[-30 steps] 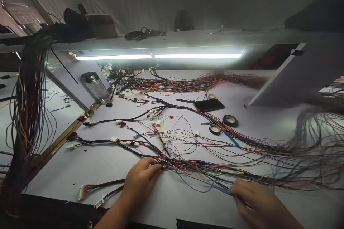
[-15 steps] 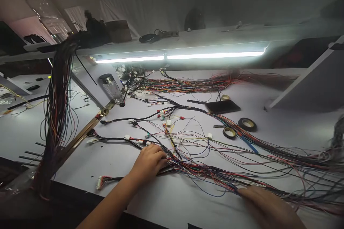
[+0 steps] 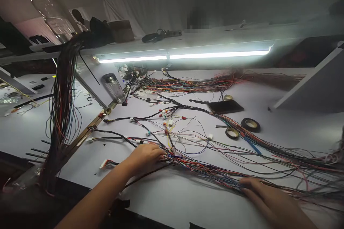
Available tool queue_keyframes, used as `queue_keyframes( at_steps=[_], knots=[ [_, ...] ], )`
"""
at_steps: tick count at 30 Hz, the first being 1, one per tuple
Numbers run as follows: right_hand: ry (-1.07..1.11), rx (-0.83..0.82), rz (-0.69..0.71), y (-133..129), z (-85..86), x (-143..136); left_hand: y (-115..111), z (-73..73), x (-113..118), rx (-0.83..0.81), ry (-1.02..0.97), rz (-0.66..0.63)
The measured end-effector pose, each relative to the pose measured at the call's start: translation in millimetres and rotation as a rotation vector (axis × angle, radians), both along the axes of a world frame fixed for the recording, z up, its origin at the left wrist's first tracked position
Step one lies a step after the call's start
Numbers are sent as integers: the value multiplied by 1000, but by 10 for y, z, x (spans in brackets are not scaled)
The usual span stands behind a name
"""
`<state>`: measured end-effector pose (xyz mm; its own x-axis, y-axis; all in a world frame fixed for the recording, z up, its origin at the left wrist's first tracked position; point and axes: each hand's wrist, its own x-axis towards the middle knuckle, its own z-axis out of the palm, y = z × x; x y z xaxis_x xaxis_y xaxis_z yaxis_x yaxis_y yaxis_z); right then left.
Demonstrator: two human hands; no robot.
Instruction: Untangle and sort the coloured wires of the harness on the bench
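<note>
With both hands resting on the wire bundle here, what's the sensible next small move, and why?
Probably slide the right hand along the bundle to gather the loose strands. The left hand pins the bundle where it is tight, while wires fan out loosely across the table toward the right hand, which lies flat on them.

left hand [image 3: 145, 157] curled palm-down, right hand [image 3: 264, 196] flat, fingers extended

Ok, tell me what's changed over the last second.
The left hand slid up the wire bundle, from a pinch to lying over it. The right hand still rests flat on it. The tape rolls and bottle lie as before.
</note>
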<state>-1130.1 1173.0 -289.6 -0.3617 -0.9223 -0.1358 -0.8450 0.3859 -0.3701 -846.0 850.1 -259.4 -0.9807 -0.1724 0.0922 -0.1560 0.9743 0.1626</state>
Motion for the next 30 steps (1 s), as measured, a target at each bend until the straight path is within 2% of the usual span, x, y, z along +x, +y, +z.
queue_keyframes(
  at_steps=[3, 6, 9, 12, 15, 17, 20, 23, 25, 28, 30],
  knots=[
    [-18, -13, 28, -11, 11, 45, -95, -177, 106, -71, -52, 31],
    [-9, -25, 30, 4, -6, 31, -90, -238, 185, -28, 7, 71],
    [44, 5, 29, 7, 25, -3, -48, -159, 212, 56, 69, 89],
    [183, -68, 92, -103, 202, 31, -5, -39, 179, 92, 105, 84],
    [308, -255, 233, -376, 489, 202, 53, 59, 84, 75, 125, 91],
    [293, -332, 341, -623, 659, 392, 105, 116, -2, 56, 126, 91],
    [186, -361, 439, -1004, 772, 724, 193, 192, -137, 31, 107, 37],
    [120, -354, 419, -1311, 699, 973, 267, 220, -239, -1, 69, -23],
    [95, -291, 399, -1452, 591, 1029, 281, 192, -274, -16, 39, -42],
    [-1, -178, 415, -1577, 444, 943, 250, 104, -274, -38, -10, -15],
    [-135, -159, 404, -1623, 387, 831, 240, 53, -241, -51, 41, 39]
  ],
)
